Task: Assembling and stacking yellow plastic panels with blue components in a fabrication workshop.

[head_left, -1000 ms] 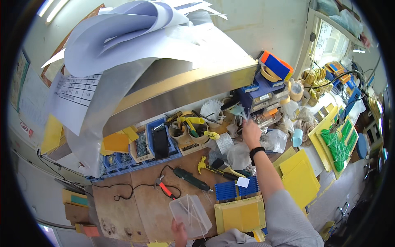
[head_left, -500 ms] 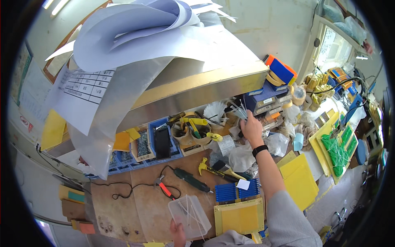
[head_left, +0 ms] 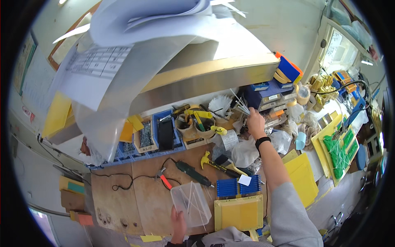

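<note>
My left hand (head_left: 178,222) grips the near left edge of a clear plastic box (head_left: 181,197), tilted over the front of the bench. A few thin white cable ties (head_left: 194,204) lie in the box, and some reach past its rim. At the back, my right hand (head_left: 256,123) is closed round the lower end of a bunch of white cable ties (head_left: 240,103), which fan up and left from the fingers. Beside that hand are crumpled clear bags (head_left: 243,153) and a stack of small boxes (head_left: 271,99). A yellow panel with blue strips (head_left: 238,213) lies in front of me.
On the brown bench (head_left: 111,197) are a green power screwdriver (head_left: 193,173) with its cord, a red-handled hammer (head_left: 165,181) and a yellow hammer (head_left: 210,162). Blue parts bins (head_left: 154,152) and tool cups (head_left: 197,127) line the back under a metal shelf (head_left: 210,78) with drooping papers.
My view has shifted a little. My right hand stays at the back with the cable ties, which now stand out more to the left. The clear box in my left hand has tilted slightly.
</note>
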Available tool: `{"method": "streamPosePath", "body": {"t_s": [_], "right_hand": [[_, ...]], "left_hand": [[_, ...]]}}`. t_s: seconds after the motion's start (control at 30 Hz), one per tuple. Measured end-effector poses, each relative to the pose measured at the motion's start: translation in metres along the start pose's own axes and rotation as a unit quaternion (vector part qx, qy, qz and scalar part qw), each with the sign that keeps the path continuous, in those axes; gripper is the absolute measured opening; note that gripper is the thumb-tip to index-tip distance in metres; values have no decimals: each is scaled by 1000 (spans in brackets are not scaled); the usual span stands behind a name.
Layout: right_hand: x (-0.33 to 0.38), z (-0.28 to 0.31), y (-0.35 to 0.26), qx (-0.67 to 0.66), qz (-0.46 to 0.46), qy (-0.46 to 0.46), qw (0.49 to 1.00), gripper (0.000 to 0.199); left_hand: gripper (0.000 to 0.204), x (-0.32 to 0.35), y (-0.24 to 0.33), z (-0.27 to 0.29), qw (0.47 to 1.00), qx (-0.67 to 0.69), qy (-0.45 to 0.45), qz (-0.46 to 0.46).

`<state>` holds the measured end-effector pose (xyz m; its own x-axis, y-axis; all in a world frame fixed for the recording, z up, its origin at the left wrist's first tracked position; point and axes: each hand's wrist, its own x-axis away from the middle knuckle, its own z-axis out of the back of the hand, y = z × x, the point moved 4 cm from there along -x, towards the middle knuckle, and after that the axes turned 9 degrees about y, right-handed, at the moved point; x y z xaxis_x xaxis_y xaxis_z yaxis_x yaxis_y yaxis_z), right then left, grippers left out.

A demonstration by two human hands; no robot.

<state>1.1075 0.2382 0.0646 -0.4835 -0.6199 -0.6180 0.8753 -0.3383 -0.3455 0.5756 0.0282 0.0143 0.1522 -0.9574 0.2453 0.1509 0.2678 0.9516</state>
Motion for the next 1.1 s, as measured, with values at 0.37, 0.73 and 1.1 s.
{"method": "streamPosePath", "body": {"t_s": [0.37, 0.73, 1.1], "right_hand": [[98, 154, -93, -346, -175, 58, 920, 14], [254, 160, -211, -366, -250, -241, 863, 18], [213, 193, -149, -335, -155, -188, 910, 22]], "left_hand": [[57, -24, 33, -70, 996, 69, -25, -41], [63, -2, 28, -78, 989, 140, -37, -41], [61, -4, 38, -55, 989, 142, 1, -38]]}}
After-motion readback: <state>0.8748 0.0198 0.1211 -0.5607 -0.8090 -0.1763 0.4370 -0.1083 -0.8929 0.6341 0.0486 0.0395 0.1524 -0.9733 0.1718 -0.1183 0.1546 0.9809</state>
